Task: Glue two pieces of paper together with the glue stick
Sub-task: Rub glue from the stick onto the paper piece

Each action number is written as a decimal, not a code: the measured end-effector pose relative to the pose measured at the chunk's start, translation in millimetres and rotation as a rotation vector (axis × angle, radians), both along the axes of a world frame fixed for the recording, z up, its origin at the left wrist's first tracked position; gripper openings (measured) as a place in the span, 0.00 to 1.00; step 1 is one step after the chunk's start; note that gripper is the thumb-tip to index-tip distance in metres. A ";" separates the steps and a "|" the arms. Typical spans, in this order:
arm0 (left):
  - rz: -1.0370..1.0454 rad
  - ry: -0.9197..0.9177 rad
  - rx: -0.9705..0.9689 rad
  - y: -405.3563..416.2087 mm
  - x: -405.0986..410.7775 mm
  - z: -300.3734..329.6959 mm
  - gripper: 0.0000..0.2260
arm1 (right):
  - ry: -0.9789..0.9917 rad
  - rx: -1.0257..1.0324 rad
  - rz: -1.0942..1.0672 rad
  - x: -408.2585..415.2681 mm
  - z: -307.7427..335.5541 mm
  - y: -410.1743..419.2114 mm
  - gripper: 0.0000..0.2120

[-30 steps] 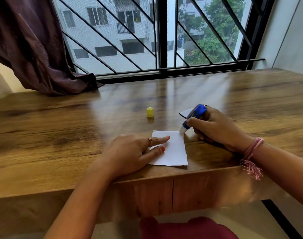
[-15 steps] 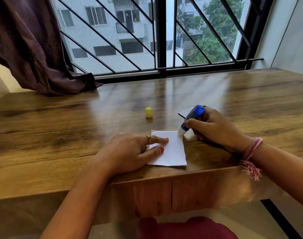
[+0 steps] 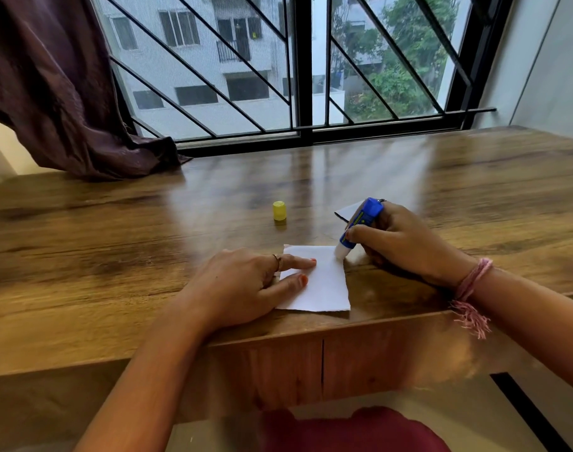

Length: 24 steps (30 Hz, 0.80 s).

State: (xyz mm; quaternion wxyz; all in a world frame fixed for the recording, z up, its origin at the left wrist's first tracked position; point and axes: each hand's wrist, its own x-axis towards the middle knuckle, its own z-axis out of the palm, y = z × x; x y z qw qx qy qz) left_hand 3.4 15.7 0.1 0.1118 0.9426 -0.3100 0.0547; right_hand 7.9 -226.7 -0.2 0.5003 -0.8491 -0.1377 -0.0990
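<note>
Rubbing glue stick (image 3: pixel 360 226) on paper (image 3: pixel 324 282)

Soft daylight from the window (image 3: pixel 298 66) glares across the glossy table (image 3: pixel 311 177); edges bow, foreground blurs.

Open table (image 3: pixel 474 190) beyond the right fingers (image 3: pixel 360 232); only the yellow cap (image 3: pixel 279 210) stands past the left fingers (image 3: pixel 306 263), curtain (image 3: pixel 82 125) far off.
</note>
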 end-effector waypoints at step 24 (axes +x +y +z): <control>-0.002 -0.027 -0.004 0.5 0.9 -2.6 0.16 | 0.013 -0.033 0.094 -7.1 -0.6 -1.6 0.04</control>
